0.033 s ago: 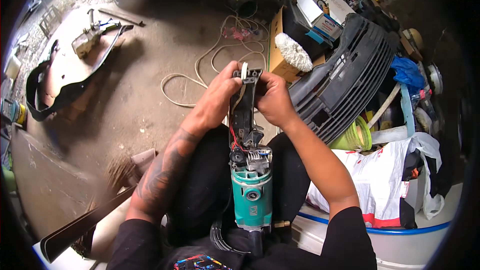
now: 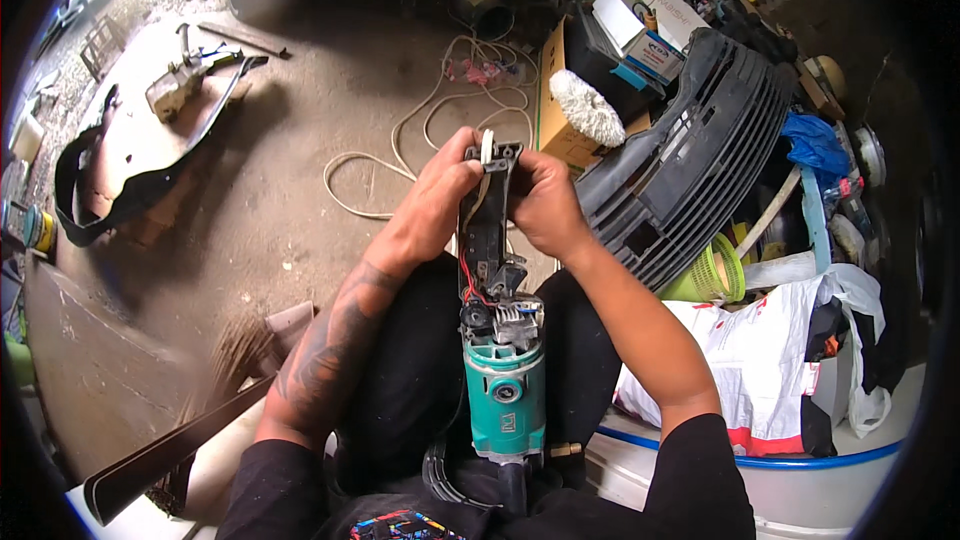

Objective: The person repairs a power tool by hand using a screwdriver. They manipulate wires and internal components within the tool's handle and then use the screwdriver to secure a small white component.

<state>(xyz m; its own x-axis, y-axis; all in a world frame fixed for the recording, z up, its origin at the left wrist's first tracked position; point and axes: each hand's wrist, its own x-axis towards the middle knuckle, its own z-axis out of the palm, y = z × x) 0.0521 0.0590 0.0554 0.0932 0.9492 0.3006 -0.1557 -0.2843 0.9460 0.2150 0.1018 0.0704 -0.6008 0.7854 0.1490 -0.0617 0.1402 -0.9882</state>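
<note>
A green-bodied angle grinder (image 2: 507, 400) lies lengthwise between my knees, its motor housing toward me. Its long black handle (image 2: 488, 230) points away and is opened up, baring red wires (image 2: 467, 280) and metal parts near the motor. At the handle's far end, my left hand (image 2: 435, 195) closes its fingers on the left side, beside the pale cord (image 2: 487, 147). My right hand (image 2: 548, 202) has its fingers curled against the right side of that same end. The fingertips of my right hand are partly hidden behind the handle.
Beige cord (image 2: 350, 210) loops over the concrete floor ahead. To the right lie a black car grille (image 2: 690, 160), a white wool pad (image 2: 587, 106), a cardboard box (image 2: 553, 125), a green basket (image 2: 705, 275) and a white sack (image 2: 720, 360). A curved black-edged panel (image 2: 150, 155) is at the left.
</note>
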